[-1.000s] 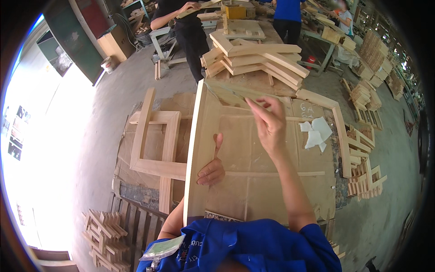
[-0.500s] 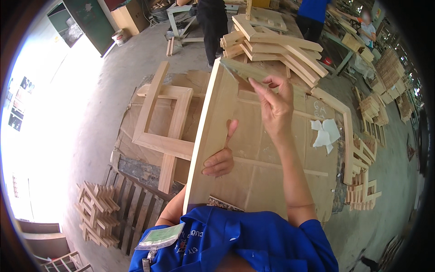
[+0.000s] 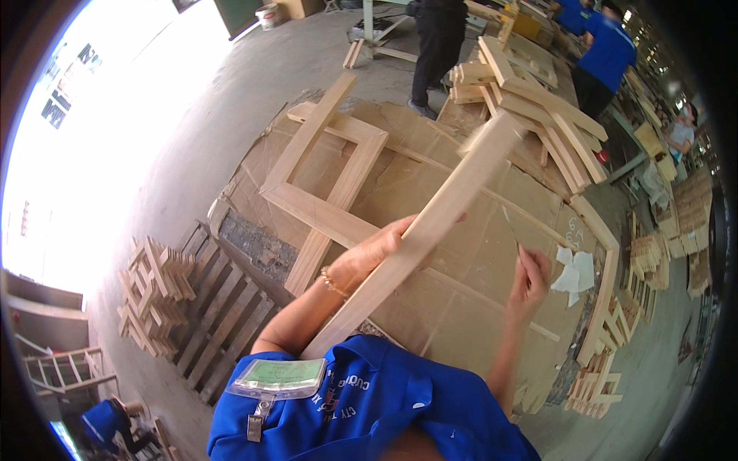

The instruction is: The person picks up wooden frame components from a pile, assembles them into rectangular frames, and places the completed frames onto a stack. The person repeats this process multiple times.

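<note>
A pale wooden frame piece point(image 3: 430, 224) slants up in front of me, from near my chest to a far end smeared by motion. My left hand point(image 3: 382, 244), a beaded bracelet at its wrist, grips the piece around its middle; the fingers behind it are mostly hidden. To the right, apart from the wood, my right hand point(image 3: 530, 278) is closed in a pinch on a thin, slender tool point(image 3: 511, 227) that points up and away. I cannot make out the tool's exact kind. Beneath both hands lies a cardboard-covered work surface point(image 3: 453, 307).
Joined wooden frames point(image 3: 327, 203) lie on the cardboard at left. More angled frames point(image 3: 538, 107) are piled at the far right. Torn white foam sheet point(image 3: 574, 273) rests at right. Slatted pallet point(image 3: 231, 338) and stacked pieces point(image 3: 157, 296) stand at lower left. Co-workers point(image 3: 607, 54) are beyond.
The frame piece has turned and tilted to the right in my left hand, now showing a narrower side. My right hand has drawn away from its far end, down and to the right. The view has shifted.
</note>
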Demonstrator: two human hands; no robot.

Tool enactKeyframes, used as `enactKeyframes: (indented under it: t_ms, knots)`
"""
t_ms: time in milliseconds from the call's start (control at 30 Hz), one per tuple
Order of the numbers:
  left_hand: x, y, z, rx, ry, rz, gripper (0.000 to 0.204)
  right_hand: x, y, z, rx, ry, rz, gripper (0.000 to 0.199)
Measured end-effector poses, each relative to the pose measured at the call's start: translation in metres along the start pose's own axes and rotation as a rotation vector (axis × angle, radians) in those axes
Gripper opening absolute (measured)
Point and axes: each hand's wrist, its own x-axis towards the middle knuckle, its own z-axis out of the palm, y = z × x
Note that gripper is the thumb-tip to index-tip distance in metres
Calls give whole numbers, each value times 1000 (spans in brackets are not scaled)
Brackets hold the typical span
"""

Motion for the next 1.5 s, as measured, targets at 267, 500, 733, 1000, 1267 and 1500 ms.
enactKeyframes:
  t_ms: [267, 500, 733, 1000, 1267, 1500]
  knots:
    - [-5, 53, -51, 1292, 662, -343, 63, -70, 48, -49, 122, 100, 627, 24]
    - [8, 54, -174, 1535, 828, -447, 80, -64, 57, -72, 329, 123, 968, 29]
    - [-15, 47, -213, 1361, 918, -428, 78, 5, 107, -68, 735, 120, 890, 30]
    - [12, 32, -88, 1506, 922, 26, 63, 119, 210, -61, 864, 274, 882, 46]
    - [15, 13, -16, 1081, 1230, 139, 30, 214, 302, -64, 885, 768, 959, 80]
    - [14, 0, -23, 882, 1144, 126, 31, 254, 332, -67, 765, 719, 928, 69]
